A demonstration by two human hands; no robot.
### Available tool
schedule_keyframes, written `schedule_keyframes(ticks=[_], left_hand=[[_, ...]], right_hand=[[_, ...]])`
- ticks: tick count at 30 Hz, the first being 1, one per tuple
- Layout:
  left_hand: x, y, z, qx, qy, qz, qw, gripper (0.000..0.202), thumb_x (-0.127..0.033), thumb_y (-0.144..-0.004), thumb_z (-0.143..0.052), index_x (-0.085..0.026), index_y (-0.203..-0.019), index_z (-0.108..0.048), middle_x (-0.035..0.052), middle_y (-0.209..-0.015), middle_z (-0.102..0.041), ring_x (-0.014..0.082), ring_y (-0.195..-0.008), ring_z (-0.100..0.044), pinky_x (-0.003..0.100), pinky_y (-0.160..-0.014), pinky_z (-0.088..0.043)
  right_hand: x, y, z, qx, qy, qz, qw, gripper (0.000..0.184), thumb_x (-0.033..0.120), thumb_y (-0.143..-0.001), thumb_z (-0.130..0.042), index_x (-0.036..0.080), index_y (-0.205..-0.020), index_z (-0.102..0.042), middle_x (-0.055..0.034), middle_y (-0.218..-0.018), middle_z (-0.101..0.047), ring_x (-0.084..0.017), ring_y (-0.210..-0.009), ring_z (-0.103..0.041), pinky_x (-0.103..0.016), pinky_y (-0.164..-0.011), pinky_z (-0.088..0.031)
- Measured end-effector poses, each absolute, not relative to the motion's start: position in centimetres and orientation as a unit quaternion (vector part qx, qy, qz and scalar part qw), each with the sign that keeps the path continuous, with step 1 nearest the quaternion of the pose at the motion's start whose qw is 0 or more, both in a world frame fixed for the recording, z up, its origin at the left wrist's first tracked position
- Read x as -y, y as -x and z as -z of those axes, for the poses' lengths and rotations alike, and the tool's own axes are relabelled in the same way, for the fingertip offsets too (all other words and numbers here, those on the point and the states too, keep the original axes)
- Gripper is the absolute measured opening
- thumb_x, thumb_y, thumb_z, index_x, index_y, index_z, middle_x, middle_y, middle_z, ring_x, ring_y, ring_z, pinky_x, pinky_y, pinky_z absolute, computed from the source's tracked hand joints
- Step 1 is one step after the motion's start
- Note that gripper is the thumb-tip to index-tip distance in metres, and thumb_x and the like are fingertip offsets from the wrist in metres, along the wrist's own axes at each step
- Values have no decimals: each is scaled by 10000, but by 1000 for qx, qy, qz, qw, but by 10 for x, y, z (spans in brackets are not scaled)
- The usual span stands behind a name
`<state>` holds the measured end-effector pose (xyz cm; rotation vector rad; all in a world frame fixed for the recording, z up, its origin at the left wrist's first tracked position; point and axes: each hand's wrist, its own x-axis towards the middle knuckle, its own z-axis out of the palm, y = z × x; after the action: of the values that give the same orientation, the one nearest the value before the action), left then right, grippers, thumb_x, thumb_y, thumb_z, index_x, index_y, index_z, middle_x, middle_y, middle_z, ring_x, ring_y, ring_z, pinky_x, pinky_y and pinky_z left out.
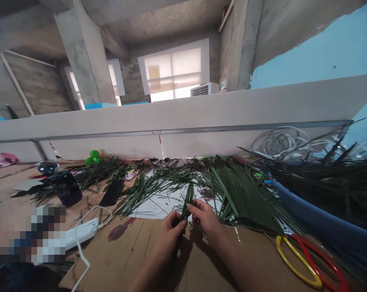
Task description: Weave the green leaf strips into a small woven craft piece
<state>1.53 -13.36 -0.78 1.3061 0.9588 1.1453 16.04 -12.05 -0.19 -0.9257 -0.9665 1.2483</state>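
A narrow folded strip of green palm leaf (pixel 188 196) stands up between my two hands, its pointed tip towards the back of the table. Lower down, my left hand (pixel 173 226) pinches the strip between thumb and fingers. My right hand (pixel 203 215) grips it a little higher, the thumb pressed along its right side. Both hands are over a sheet of brown cardboard (pixel 119 251). Just beyond them, cut leaf strips (pixel 154 184) lie scattered on white paper (pixel 165 200). A wide pleated palm leaf (pixel 242 188) rests to the right of my hands.
Scissors (pixel 313 259) with yellow and red handles lie at the front right, beside a blue tub (pixel 317 211) heaped with dark leaves. On the left are a white power strip (pixel 83 233) with its cable, a black phone (pixel 112 192) and a dark device (pixel 64 187). A white partition (pixel 201 140) borders the back.
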Motion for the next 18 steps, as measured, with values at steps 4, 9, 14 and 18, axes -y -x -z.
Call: schedule_keyframes(ticks=[4,9,14,18], left_hand=[[143,-10,6,-425,-569,-455,538,257,-330,-716,-722,-190,-669,-511,-36,-623,-471,121,-601,-422,240,-574,-323],[155,-1,12,-413,-584,-398,575,278,-362,-705,-717,-190,-691,-499,-33,-647,-474,130,-634,-429,254,-604,-315],[177,9,11,-413,-624,-321,580,259,-342,-701,-712,-191,-667,-504,-36,-637,-470,136,-662,-432,264,-636,-324],[186,22,11,-418,-629,-279,593,256,-335,-678,-741,-182,-676,-536,-30,-648,-502,134,-664,-452,263,-639,-342]], right_hand=[[124,-160,-2,381,401,-560,617,287,399,-599,-759,187,-705,-597,66,-544,-522,-56,-410,-367,-196,-395,-248],[122,-159,2,334,402,-582,622,174,270,-553,-675,188,-686,-598,77,-512,-502,-49,-403,-358,-179,-398,-240],[114,-167,3,306,422,-539,662,208,267,-526,-652,175,-712,-641,6,-543,-632,-85,-448,-444,-184,-415,-247],[112,-179,-3,297,427,-506,688,249,305,-536,-651,176,-750,-651,6,-540,-639,-102,-450,-462,-196,-425,-262]])
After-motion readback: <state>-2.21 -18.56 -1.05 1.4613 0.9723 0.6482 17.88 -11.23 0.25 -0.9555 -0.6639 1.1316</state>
